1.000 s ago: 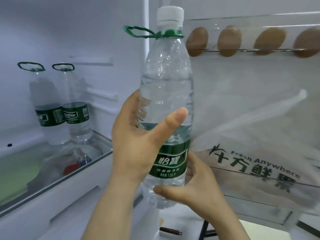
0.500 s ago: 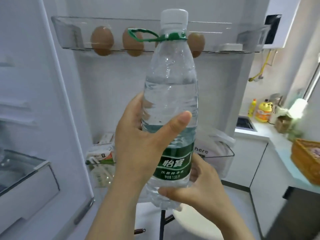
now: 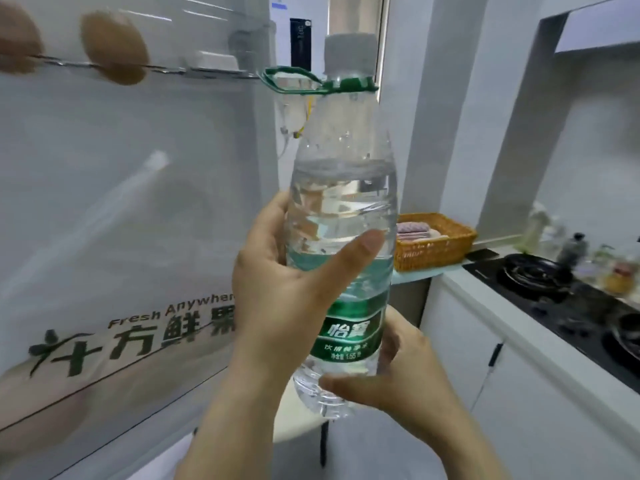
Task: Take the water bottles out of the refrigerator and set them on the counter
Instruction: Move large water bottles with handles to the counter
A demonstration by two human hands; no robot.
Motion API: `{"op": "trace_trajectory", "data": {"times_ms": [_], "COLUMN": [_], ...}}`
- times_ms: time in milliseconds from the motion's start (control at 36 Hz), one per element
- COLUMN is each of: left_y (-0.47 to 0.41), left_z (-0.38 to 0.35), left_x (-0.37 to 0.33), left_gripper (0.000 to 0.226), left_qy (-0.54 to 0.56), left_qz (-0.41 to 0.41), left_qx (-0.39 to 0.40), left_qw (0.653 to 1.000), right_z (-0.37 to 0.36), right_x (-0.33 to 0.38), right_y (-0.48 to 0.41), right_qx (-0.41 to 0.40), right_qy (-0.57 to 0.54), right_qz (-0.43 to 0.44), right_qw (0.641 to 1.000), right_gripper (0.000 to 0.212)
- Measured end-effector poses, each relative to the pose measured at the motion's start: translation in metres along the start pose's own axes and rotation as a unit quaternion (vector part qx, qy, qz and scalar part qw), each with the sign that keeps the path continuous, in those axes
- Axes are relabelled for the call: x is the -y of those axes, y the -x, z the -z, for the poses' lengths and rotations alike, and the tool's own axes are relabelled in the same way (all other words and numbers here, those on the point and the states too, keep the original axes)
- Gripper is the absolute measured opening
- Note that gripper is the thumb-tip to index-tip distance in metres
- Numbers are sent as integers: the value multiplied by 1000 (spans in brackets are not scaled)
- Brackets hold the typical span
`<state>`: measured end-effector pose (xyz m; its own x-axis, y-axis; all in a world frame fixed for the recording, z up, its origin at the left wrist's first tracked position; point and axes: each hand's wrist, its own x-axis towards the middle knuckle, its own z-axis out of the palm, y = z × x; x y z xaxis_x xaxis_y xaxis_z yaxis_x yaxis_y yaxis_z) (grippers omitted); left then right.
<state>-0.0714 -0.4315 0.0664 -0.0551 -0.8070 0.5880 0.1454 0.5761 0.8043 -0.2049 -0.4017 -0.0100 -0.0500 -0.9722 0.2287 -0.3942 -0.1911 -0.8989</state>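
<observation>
Beside the glossy refrigerator door (image 3: 138,202), your left hand (image 3: 277,299) wrapped the ribbed, clear plastic water bottle (image 3: 343,188) at mid-body; your right hand (image 3: 398,386) cupped its fluted base.

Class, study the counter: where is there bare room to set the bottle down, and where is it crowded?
Bare room is scarce. A pale strip of counter runs between the black hob and the front edge, and a sliver shows in front of the wicker basket. Small containers, too blurred to identify, crowd behind the hob.
</observation>
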Motion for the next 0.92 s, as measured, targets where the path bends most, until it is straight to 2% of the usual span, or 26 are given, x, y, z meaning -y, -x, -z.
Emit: {"op": "trace_trajectory", "data": {"times_ms": [222,583,722,917], "left_y": [-6,-1,7,8], "left_z": [-72,-225,-279,-348], "left_x": [15,27,33,43], "left_gripper": [55,56,47,45], "left_qy": [44,96,134,168], "left_qz": [9,-1,-1,-4], "left_qx": [67,154,205,275], "left_qw": [997,983,970,947], "right_z": [62,199,240,290], "right_x": [-26,-67,-85,-108], "right_y": [19,56,76,93], "right_qx": [-77,-181,-228,-293], "right_qy": [5,53,61,69], "right_qz": [-9,-59,-89,-119], "right_qw": [997,980,968,946], "right_gripper": [61,66,67,72]}}
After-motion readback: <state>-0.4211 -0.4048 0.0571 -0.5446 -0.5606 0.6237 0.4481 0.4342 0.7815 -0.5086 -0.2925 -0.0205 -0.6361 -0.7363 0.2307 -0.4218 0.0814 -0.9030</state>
